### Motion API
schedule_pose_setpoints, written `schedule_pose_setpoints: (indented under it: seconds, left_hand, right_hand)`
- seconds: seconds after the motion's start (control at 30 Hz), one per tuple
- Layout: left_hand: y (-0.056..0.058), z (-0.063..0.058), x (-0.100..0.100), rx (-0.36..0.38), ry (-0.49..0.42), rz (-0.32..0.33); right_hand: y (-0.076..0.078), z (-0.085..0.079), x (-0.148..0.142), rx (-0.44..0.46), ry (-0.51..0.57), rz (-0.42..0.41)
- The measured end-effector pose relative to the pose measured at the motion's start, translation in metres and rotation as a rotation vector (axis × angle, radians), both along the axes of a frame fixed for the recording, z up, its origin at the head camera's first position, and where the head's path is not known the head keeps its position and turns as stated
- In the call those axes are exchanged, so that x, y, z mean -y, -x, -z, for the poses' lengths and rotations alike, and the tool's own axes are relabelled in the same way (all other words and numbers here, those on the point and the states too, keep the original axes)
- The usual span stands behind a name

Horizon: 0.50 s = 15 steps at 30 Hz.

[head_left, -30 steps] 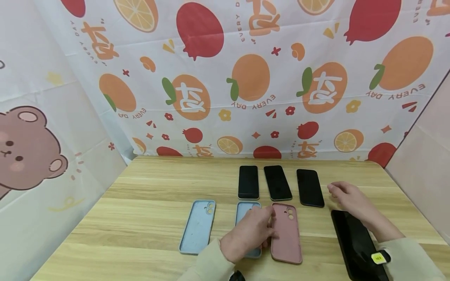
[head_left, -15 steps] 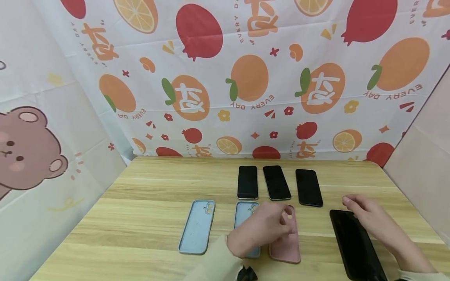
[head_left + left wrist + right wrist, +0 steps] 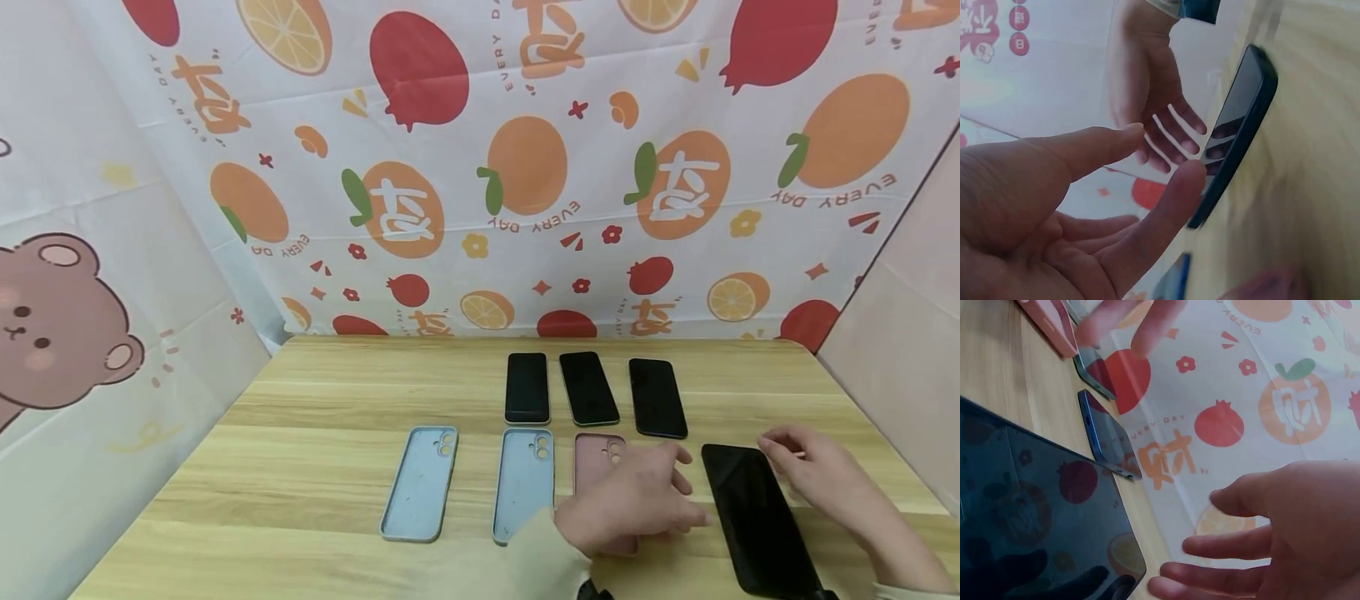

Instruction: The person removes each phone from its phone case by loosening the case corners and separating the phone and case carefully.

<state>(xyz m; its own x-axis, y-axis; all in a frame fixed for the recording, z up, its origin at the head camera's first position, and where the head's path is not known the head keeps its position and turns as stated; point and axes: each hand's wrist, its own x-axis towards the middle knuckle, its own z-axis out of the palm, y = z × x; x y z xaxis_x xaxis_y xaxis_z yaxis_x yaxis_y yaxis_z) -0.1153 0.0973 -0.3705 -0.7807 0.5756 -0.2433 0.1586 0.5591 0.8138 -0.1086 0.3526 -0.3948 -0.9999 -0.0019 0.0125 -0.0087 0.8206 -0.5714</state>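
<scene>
My left hand is above the pink phone case, covering much of it. Its fingers stretch toward the black tablet, and in the left wrist view thumb and forefinger stand apart with nothing between them. On the tablet's far side is my right hand, close to its upper right edge; in the right wrist view its fingers are spread and hold nothing. Whether either hand touches the tablet is hard to tell. Two light blue phone cases lie left of the pink one.
Behind the cases, three black phones lie in a row: a left phone, a middle phone and a right phone. A fruit-print cloth hangs along the back edge of the wooden table.
The left hand has moved right, off the middle blue case and across the pink one toward the tablet. The right hand has drawn back from beside the right phone to the tablet's right side.
</scene>
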Motion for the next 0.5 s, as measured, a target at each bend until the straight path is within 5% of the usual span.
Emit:
schedule_pose_setpoints:
  seconds: [0.27,0.5]
  left_hand:
    - [-0.002,0.014,-0.025,0.069,-0.005,-0.149]
    - [-0.007,0.024,-0.038,0.17,-0.05,-0.196]
  right_hand:
    - [0.005,0.009,-0.003,0.186,-0.089,-0.049]
    - [0.007,0.013,-0.002,0.222,-0.115,-0.067]
